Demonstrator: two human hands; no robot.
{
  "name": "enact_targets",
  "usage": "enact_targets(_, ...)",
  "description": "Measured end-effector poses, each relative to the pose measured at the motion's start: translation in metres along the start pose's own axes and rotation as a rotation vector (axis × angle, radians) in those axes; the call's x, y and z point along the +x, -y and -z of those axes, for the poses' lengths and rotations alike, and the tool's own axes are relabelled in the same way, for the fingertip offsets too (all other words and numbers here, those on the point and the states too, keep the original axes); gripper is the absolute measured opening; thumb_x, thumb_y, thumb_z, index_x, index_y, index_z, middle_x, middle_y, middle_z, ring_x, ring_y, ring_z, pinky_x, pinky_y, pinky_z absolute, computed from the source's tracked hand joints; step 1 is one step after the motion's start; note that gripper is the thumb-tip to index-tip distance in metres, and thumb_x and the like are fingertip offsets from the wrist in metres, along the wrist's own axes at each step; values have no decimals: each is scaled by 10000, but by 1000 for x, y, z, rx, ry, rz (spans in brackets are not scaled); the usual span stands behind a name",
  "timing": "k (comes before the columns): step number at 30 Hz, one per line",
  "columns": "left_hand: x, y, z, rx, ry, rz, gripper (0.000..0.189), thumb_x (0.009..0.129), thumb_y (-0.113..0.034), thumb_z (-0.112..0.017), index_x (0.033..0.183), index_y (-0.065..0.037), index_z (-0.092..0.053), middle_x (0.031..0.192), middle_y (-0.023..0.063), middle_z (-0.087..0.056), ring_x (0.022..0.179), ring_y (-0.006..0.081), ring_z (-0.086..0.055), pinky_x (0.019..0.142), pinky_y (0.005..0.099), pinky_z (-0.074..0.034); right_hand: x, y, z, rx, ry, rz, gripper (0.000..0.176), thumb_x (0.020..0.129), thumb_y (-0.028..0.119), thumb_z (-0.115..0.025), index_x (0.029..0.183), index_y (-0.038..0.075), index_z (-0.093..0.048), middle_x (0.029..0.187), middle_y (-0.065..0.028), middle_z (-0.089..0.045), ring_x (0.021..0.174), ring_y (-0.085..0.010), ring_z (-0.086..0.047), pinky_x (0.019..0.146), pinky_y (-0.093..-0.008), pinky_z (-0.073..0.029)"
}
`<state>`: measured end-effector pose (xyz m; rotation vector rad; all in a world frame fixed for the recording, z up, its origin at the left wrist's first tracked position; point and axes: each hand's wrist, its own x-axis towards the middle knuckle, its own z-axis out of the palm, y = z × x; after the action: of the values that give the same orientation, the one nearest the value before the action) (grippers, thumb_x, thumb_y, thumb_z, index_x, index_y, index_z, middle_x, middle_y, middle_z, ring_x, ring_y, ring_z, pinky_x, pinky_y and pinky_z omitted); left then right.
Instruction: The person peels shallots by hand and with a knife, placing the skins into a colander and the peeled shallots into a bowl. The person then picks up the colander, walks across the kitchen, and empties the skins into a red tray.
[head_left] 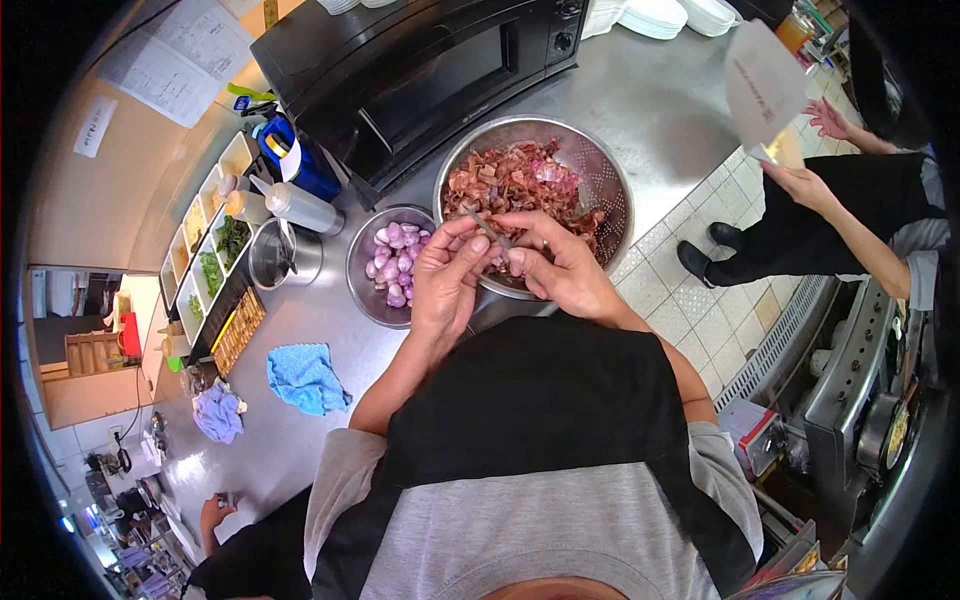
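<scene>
- I look out from the head camera. The left hand (pixel 445 278) and right hand (pixel 568 268) both pinch a small thin grey thing (pixel 480 222). I can't tell just what it is. If it is sharp, one slip could nick a thumb, since the fingertips are so close together.
- Wet fingers could lose their grip. Then the grey thing could drop into the red-brown scraps (pixel 515 180) under the hands, and I might not spot it in that messy heap.
- The scraps sit in the big bowl with holes (pixel 592 152). It is close to the edge of the tabletop (pixel 660 110), so a hard arm bump could push it off.
- The small bowl (pixel 357 262) is just beside it, by the left hand, with the shiny purple onions (pixel 397 255) inside. A swinging left wrist could tip it and let them roll, or scraps could fall in and mix with them.
- The blue cloth (pixel 305 378) lies apart from the bowls. A wide left elbow could drag it.
- Past the small bowl, a metal pot (pixel 266 262) and a squeeze bottle (pixel 305 210) stand close together. One knock could topple the bottle.
- Farther off, a person holds a big white sheet (pixel 765 85). If they step closer, they could bump my right arm.
</scene>
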<state>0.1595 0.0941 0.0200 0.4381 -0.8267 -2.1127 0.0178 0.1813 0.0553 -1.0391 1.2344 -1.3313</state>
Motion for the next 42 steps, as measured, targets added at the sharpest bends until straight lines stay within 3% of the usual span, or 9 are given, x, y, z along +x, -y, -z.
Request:
enact_targets(6,5,-6,14,-92,137,225,195,890,-56,-554,1070,19,-568,977,111,-632,869,183,-640,807,271,-538,4,-8,4,155,-9,-60,271,920,69,-507,1189,56,-473,774,-44,-528,577,-58,-424,470,-192,-332)
enact_targets(13,4,-10,4,-72,29,282,291,897,-75,-545,1159,51,-526,997,127,-621,881,193,-636,831,284,-533,3,-4,12,421,74,-166,249,931,114,-496,1174,60,-490,764,-54,-547,539,-72,-430,454,-200,-340)
enact_targets(16,6,-11,3,-115,-17,293,295,895,-61,-541,1169,49,-521,1010,127,-619,905,191,-631,839,282,-531,3,-5,8,342,51,-132,264,927,109,-503,1186,59,-485,762,-46,-544,537,-67,-429,455,-196,-337)
enact_targets(18,5,-14,4,-139,26,301,308,890,-52,-547,1179,48,-517,1020,124,-619,930,185,-625,844,275,-530,2,-8,5,92,30,-30,238,930,106,-498,1161,56,-489,774,-24,-530,557,-55,-436,456,-190,-349)
enact_targets(22,2,-16,-1,-35,-29,262,315,890,-54,-548,1187,47,-513,1022,120,-619,924,178,-629,842,270,-531,3,-2,10,128,61,-27,247,928,97,-496,1169,45,-483,781,-27,-533,558,-51,-436,460,-189,-350)
enact_targets(25,1,-18,3,-94,28,297,316,891,-52,-546,1189,48,-512,1018,116,-621,912,177,-633,835,264,-535,9,-9,18,190,-56,-44,274,925,111,-514,1188,42,-479,764,-44,-549,525,-64,-446,451,-193,-338)
enact_targets(31,3,-15,5,-123,-42,239,294,878,-28,-559,1162,42,-528,1022,112,-623,906,179,-636,828,261,-542,7,-7,13,4,-56,-51,389,916,101,-517,1302,81,-470,748,-10,-552,510,-43,-430,448,-191,-356)
enact_targets(36,5,-10,0,-90,-89,183,238,876,-17,-560,1109,28,-549,1007,107,-621,880,166,-637,791,254,-556,-1,6,3,-246,-17,-8,423,879,49,-531,1298,85,-486,912,-71,-645,743,-111,-593,722,-264,-490)
enact_targets(42,5,-6,3,-97,-86,177,232,875,-8,-554,1105,28,-551,1007,111,-621,872,165,-638,785,259,-558,1,2,3,-342,-16,94,432,866,46,-554,1291,86,-489,1061,-116,-647,767,-129,-612,755,-271,-498)
